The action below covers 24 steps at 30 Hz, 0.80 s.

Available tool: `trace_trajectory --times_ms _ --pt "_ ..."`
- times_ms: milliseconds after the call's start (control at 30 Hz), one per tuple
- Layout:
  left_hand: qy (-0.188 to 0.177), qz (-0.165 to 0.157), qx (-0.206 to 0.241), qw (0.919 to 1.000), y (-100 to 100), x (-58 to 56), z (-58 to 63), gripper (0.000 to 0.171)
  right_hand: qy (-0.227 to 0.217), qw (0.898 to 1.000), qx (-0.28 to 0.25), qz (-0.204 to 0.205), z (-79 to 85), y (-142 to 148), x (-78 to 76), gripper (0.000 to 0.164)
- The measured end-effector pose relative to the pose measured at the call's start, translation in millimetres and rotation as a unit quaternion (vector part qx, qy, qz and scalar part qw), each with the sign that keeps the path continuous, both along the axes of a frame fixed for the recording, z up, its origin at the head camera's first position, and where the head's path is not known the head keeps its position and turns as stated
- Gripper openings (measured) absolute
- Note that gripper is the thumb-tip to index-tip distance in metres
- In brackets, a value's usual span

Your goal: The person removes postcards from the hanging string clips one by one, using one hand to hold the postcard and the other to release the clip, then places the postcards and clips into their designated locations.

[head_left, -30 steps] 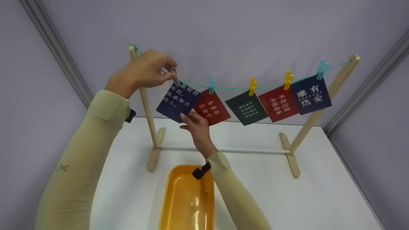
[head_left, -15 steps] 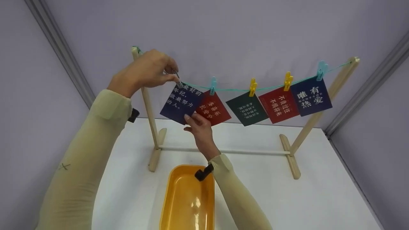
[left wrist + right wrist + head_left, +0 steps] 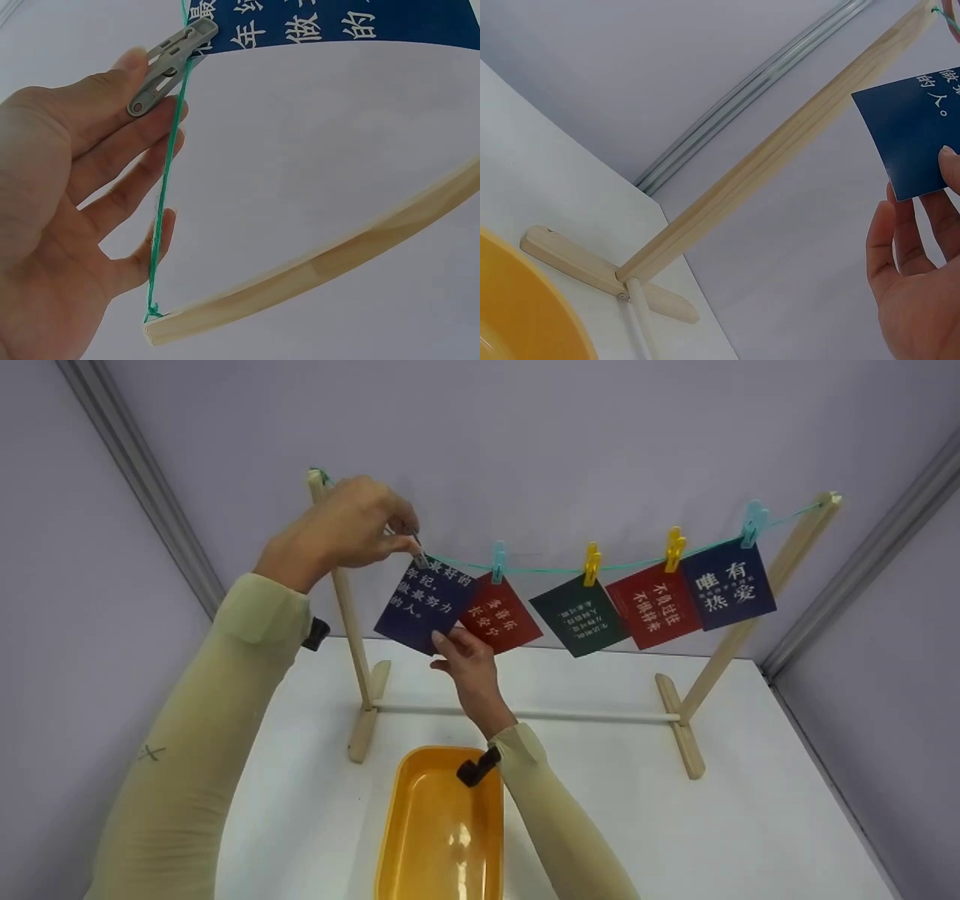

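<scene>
One blue card (image 3: 424, 607) is being held at the green line (image 3: 166, 180): left hand's (image 3: 349, 525) fingers are pinching a grey clip (image 3: 171, 66) at its top corner, right hand (image 3: 474, 671) is gripping its lower corner. Clipping, seemingly; next probably calls for easing off the clip.

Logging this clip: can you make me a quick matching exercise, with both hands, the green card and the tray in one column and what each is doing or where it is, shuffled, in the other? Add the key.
Column one
1. Left hand
2. Right hand
3. Green card
4. Tray

Column two
A. Hangs from a yellow clip
B. Pinches a gray clip
C. Sits on the white table
D. Holds a blue card near its bottom corner

Right pairs: 1-B, 2-D, 3-A, 4-C
</scene>
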State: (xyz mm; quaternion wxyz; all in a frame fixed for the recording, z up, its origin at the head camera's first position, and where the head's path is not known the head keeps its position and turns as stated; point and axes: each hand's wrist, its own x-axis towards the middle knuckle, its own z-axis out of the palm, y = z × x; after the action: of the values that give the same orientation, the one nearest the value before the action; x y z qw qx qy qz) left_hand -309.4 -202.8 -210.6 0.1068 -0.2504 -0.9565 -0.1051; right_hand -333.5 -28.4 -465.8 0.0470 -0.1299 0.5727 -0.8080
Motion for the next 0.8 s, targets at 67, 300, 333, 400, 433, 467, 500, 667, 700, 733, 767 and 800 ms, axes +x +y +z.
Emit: trace_trajectory --times_ms 67,300,333,400,433,467,500,667,700,733,767,800 --pt "0.001 0.001 0.004 1.0000 1 0.4 -0.5 0.027 -0.002 1.000 0.002 -0.001 0.2 1 0.6 0.026" --pt "0.020 -0.002 0.018 0.9996 4 -0.3 -3.8 0.022 -0.004 1.000 0.016 -0.004 0.2 1 0.5 0.031" --pt "0.024 0.000 0.016 0.9996 5 -0.4 -4.3 0.022 -0.003 1.000 0.018 -0.005 -0.2 1 0.1 0.031" --pt "0.033 0.001 0.015 0.9994 6 -1.0 -5.8 0.020 -0.002 1.000 0.021 -0.004 -0.8 2 -0.1 0.031" --pt "0.037 0.002 0.014 0.9992 6 -1.1 -6.6 0.020 -0.003 1.000 0.022 -0.004 -0.9 2 -0.1 0.032" --pt "0.039 0.001 0.016 0.9991 7 -1.4 -7.5 0.019 -0.004 1.000 0.024 -0.004 -1.1 2 0.1 0.033" --pt "0.041 0.001 0.018 0.9990 7 -1.8 -8.4 0.018 -0.005 1.000 0.024 -0.004 -1.2 3 0.3 0.035" --pt "0.047 -0.005 0.031 0.9984 9 -4.6 -11.5 0.017 -0.007 1.000 0.029 -0.006 -3.1 6 -0.6 0.040" --pt "0.051 -0.007 0.032 0.9982 10 -5.1 -11.6 0.016 -0.004 1.000 0.029 -0.007 -3.9 6 -1.3 0.038" --pt "0.055 -0.009 0.033 0.9979 10 -5.6 -11.7 0.016 0.000 1.000 0.030 -0.006 -4.9 7 -1.9 0.037" --pt "0.060 -0.011 0.033 0.9976 10 -5.9 -11.5 0.016 0.004 0.999 0.031 -0.007 -5.9 8 -2.4 0.035" --pt "0.065 -0.013 0.033 0.9973 10 -6.0 -11.3 0.015 0.007 0.999 0.032 -0.007 -7.0 9 -2.8 0.034"
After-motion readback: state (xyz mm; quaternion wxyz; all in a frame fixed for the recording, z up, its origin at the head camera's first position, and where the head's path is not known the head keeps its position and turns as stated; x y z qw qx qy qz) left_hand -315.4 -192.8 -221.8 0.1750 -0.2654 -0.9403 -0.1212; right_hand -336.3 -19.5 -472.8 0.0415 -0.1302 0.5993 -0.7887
